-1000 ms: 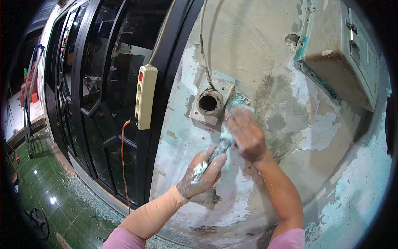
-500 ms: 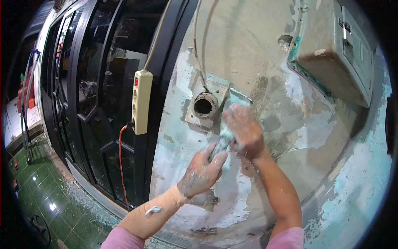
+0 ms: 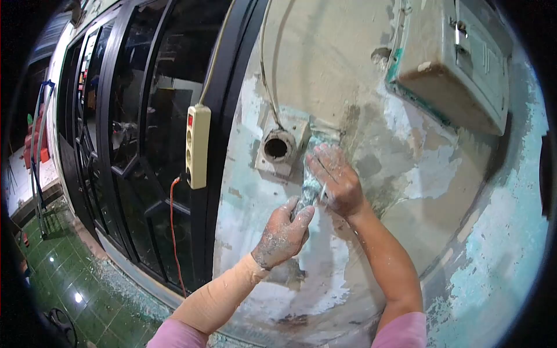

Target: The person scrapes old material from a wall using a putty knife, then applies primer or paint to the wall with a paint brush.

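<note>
One scraper (image 3: 311, 184), we're clamping L hand (image 3: 282, 235) on it, laying R hand (image 3: 339, 182) over, R grip unclear, nearer wall's (image 3: 429, 226) L edge

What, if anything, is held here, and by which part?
A scraper-like tool: the left hand grips its handle; the right hand lies over it, nearer the working end.
</note>
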A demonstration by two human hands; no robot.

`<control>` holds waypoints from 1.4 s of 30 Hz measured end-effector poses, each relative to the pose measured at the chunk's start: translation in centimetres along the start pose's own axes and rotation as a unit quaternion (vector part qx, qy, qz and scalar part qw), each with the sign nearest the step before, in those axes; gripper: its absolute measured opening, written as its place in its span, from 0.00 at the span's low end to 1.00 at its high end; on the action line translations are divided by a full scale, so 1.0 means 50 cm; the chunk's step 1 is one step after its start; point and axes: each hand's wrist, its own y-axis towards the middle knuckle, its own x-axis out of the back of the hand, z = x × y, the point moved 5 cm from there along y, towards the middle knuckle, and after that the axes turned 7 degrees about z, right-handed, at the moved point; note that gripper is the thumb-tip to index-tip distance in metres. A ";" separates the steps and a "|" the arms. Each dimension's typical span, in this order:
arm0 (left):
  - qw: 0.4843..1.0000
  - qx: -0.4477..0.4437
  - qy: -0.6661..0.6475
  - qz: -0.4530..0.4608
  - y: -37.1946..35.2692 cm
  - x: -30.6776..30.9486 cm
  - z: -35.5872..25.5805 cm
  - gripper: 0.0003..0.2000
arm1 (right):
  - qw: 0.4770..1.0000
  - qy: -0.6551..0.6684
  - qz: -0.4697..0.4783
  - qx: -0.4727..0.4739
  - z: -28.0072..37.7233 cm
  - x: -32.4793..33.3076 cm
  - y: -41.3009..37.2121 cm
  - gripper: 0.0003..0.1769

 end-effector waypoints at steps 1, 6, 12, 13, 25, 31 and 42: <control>0.998 0.035 -0.052 -0.009 -0.009 -0.008 -0.001 0.07 | 1.000 0.016 -0.001 0.015 0.006 0.004 0.003 0.30; 0.992 -0.110 -0.063 -0.009 0.033 -0.017 0.000 0.10 | 1.000 0.008 0.011 0.000 -0.025 0.026 0.030 0.27; 0.985 -0.085 -0.153 -0.004 0.077 -0.015 -0.082 0.10 | 1.000 0.000 -0.023 -0.003 -0.084 0.051 0.088 0.27; 0.977 -0.053 -0.205 0.009 0.084 -0.020 -0.086 0.10 | 1.000 -0.004 -0.016 -0.014 -0.091 0.057 0.098 0.27; 0.988 -0.068 -0.137 0.019 0.066 -0.005 -0.066 0.11 | 0.999 0.009 -0.048 -0.023 -0.057 0.048 0.074 0.26; 0.956 -0.179 0.233 -0.017 -0.134 -0.018 0.227 0.08 | 0.991 0.101 0.062 -0.067 0.181 -0.050 -0.166 0.24; 0.997 0.052 0.058 0.002 -0.138 0.012 0.239 0.13 | 0.991 0.090 0.025 -0.098 0.198 -0.062 -0.168 0.22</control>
